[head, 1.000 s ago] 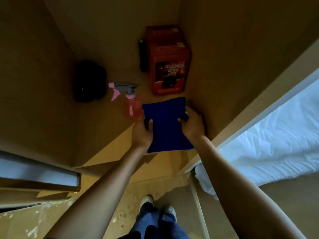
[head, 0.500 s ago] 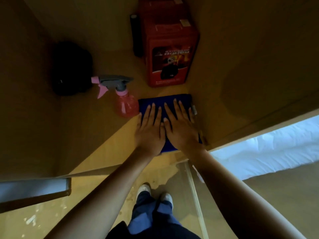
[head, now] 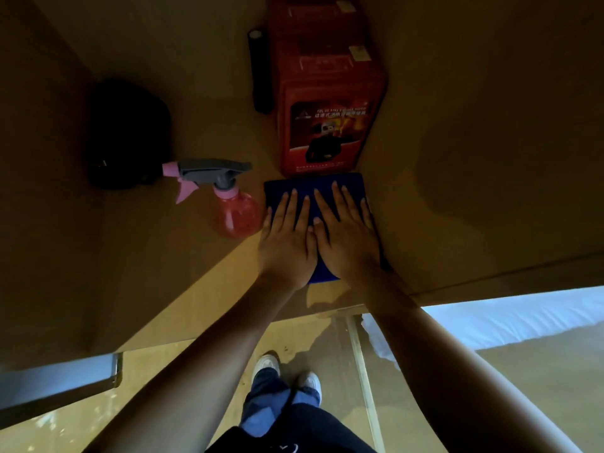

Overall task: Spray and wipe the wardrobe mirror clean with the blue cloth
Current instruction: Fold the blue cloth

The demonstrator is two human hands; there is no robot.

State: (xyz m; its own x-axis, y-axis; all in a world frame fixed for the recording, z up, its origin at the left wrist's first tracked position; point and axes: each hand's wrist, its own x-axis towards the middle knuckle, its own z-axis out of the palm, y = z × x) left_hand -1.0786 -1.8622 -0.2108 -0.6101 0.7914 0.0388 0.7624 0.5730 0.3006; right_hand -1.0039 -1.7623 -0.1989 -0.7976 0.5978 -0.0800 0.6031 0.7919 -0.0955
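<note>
Left hand (head: 287, 243) and right hand (head: 348, 238) side by side, palms down, fingers straight, flat on blue cloth (head: 313, 188), gripping nothing. Cloth on wardrobe shelf (head: 196, 273), between pink spray bottle (head: 233, 210) and side wall, before red box (head: 327, 103).

Spray bottle (head: 236, 209) just left of cloth (head: 322, 186); red box (head: 327, 103) touching behind; wall (head: 474, 125) right; front open.

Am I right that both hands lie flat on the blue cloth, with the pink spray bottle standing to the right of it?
Not quite. The head view shows the pink spray bottle to the left of the blue cloth, not the right. The rest holds: the left hand and right hand both lie flat on the cloth.
</note>
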